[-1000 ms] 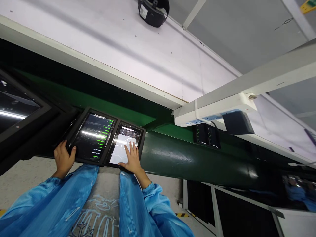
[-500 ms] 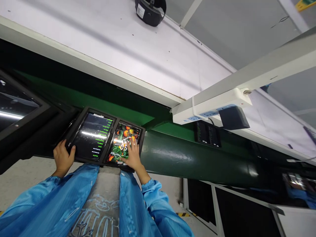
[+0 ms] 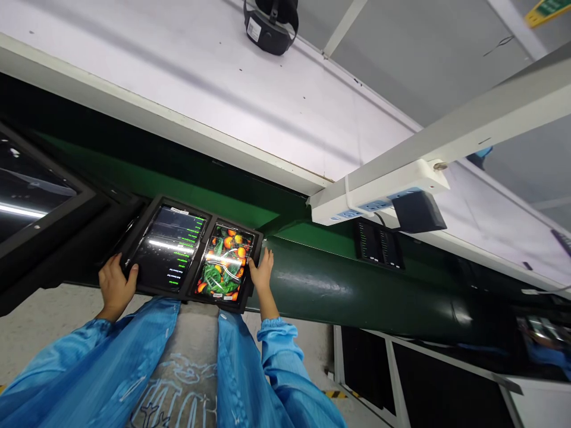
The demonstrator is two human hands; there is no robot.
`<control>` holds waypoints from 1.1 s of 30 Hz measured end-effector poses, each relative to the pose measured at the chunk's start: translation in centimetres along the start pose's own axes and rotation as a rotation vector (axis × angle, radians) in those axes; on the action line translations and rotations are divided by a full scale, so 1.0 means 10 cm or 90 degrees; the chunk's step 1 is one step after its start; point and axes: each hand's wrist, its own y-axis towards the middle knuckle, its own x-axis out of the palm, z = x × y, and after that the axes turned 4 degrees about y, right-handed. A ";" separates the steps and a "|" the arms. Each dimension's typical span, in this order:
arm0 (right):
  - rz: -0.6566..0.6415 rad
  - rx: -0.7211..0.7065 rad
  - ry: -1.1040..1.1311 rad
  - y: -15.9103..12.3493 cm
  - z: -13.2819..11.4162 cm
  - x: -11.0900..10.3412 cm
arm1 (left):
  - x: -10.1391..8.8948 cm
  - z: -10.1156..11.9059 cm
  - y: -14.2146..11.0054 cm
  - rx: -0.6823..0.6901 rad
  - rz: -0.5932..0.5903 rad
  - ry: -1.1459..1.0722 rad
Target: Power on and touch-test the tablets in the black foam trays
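A black tray [image 3: 189,279] lies in front of me on a green belt and holds two tablets side by side. The left tablet [image 3: 167,252] has a dark screen with a column of green and white text. On the right tablet [image 3: 225,261] a bright picture of orange fruit and green leaves is lit. My left hand [image 3: 116,282] grips the tray's left side, its thumb near the front corner. At the right edge, my right hand [image 3: 262,273] holds the tray's side, with the thumb on the rim and fingers along the outside.
A larger black frame with a glossy panel [image 3: 31,184] stands at the left. Farther right along the belt lies another black tray [image 3: 379,244] with dark screens. A white power strip [image 3: 379,193] with a black plug hangs from a beam. A black headset [image 3: 272,27] rests on the white shelf.
My right hand has moved off the right tablet's screen to the tray's right edge. The clock digits on that screen are gone, and the fruit picture shows fully. My left hand stays in place.
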 end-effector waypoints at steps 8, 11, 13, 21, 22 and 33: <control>-0.010 0.006 0.059 -0.56 -0.06 0.31 | -0.01 0.01 0.01 -0.001 -0.005 0.021; 0.005 0.013 0.062 -0.62 -0.16 0.29 | -0.01 0.01 0.02 0.000 -0.004 0.021; 0.013 0.005 0.031 -0.66 -0.25 0.25 | -0.01 0.01 0.02 -0.004 -0.005 0.027; -0.185 -0.246 -0.116 -0.95 -0.76 0.35 | -0.02 -0.01 0.02 -0.002 -0.017 0.028; -0.203 -0.245 -0.128 -0.97 -0.79 0.38 | -0.02 -0.01 0.02 -0.004 -0.021 0.026; 0.021 0.009 0.043 -0.76 -0.42 0.29 | -0.05 0.03 0.05 -0.031 -0.042 0.013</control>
